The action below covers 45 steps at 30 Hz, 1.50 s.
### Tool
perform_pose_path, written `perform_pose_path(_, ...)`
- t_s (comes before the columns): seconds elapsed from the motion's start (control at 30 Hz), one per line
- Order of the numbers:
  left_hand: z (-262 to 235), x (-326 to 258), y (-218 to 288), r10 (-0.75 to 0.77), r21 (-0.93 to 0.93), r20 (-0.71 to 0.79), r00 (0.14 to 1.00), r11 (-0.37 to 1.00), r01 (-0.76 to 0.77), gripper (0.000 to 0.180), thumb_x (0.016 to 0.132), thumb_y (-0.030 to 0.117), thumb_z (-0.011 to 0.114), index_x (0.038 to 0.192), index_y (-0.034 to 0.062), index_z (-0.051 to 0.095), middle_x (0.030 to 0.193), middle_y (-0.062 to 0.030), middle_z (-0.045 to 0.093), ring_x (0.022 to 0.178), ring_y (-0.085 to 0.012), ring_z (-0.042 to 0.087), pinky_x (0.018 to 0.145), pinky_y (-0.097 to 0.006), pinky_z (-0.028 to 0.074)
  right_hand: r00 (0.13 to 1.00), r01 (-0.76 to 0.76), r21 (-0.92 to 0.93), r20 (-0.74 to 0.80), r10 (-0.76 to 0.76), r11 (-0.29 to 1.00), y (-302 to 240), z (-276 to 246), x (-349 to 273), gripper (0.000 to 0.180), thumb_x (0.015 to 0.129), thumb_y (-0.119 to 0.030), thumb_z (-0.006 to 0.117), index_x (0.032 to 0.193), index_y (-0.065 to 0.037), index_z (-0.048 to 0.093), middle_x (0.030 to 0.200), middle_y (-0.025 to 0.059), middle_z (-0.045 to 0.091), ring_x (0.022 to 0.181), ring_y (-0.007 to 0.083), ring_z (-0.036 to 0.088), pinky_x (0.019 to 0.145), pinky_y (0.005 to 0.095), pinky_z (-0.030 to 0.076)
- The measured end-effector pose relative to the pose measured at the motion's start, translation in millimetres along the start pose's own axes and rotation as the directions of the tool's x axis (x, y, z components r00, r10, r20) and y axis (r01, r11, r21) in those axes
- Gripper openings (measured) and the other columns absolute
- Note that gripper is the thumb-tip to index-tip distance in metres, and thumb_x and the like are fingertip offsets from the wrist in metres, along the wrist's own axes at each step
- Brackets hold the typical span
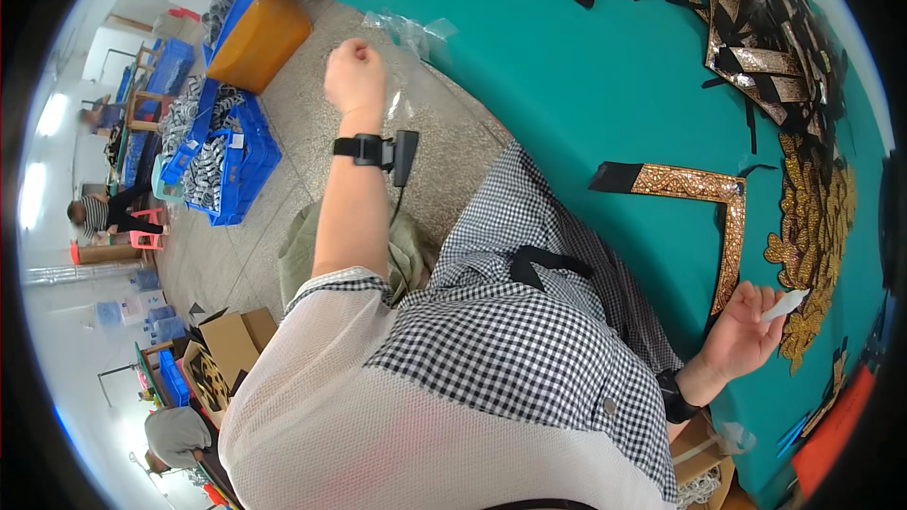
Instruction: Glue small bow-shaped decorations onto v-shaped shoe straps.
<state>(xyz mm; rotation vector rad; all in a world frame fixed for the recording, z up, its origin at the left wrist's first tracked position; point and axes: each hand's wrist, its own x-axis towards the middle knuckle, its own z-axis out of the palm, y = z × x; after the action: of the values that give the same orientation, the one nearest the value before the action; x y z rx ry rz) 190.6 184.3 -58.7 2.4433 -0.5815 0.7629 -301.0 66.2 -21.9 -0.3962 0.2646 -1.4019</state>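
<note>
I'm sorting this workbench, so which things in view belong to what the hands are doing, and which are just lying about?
In hand:
- small white slip, pinched in the right hand
- gold-and-black L-shaped embroidered trim beside that hand on the teal table
- left hand, a raised fist, holding nothing visible

Lying about:
- heap of gold trims
- blue plastic crates
- orange bin
- cardboard boxes

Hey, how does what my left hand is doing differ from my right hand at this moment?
The left hand is raised off the table in a closed fist, holding nothing visible; the right hand rests at the edge of the green table, pinching a small white piece. The left hangs over the floor; the right lies beside a gold-and-black trim piece. Both wrists wear black bands.
</note>
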Motion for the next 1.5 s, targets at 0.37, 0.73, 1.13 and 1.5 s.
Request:
perform_pose_path(0.37,-8.2,-8.5,50.7,0.040,-0.323,0.674,0.738,0.914,0.245,0.042,0.081,0.037,0.052,0.105,0.0027,0.058,0.105,-0.0172,0.057,0.099,-0.0279,0.054,0.085,-0.035,0.041,0.997,-0.008,0.045,0.079,0.005,0.999,-10.5,-9.8,-6.5,0.026,0.083,-0.008,0.046,0.106,0.000,0.040,0.072,0.0030,0.037,0.063,0.0121,0.036,0.072,0.0293,0.030)
perform_pose_path(0.73,-38.9,31.1,26.3,0.367,-0.235,0.340,0.866,0.925,-0.300,0.045,0.078,0.035,0.060,0.102,-0.0032,0.059,0.098,-0.0194,0.060,0.094,-0.0255,0.057,0.082,-0.032,0.043,0.994,0.093,0.203,-0.077,-0.079,0.975,-27.8,0.2,-10.9,0.018,0.084,-0.012,0.044,0.096,0.001,0.047,0.071,0.0014,0.040,0.061,0.0113,0.038,0.071,0.0280,0.032)
perform_pose_path(1.13,-100.8,-108.8,311.2,0.852,-0.766,0.517,-0.080,0.418,-0.489,0.029,0.075,0.020,0.064,0.098,0.0034,0.061,0.091,-0.0122,0.061,0.074,-0.0199,0.057,0.063,-0.029,0.046,0.960,0.277,0.218,-0.103,-0.260,0.936,-76.5,-38.4,-17.8,0.017,0.085,-0.011,0.043,0.098,0.002,0.044,0.070,0.0018,0.037,0.062,0.0121,0.039,0.072,0.0308,0.033)
perform_pose_path(1.5,-70.3,-188.4,415.2,0.959,-0.805,-0.057,-0.278,-0.209,-0.555,0.026,0.071,0.013,0.062,0.095,0.0046,0.060,0.094,-0.0131,0.060,0.085,-0.0291,0.057,0.074,-0.036,0.047,0.952,0.306,0.257,-0.107,-0.288,0.917,-72.9,-47.3,-8.4,0.024,0.087,-0.018,0.043,0.101,0.001,0.047,0.072,0.0038,0.045,0.061,0.0134,0.041,0.072,0.0340,0.039)
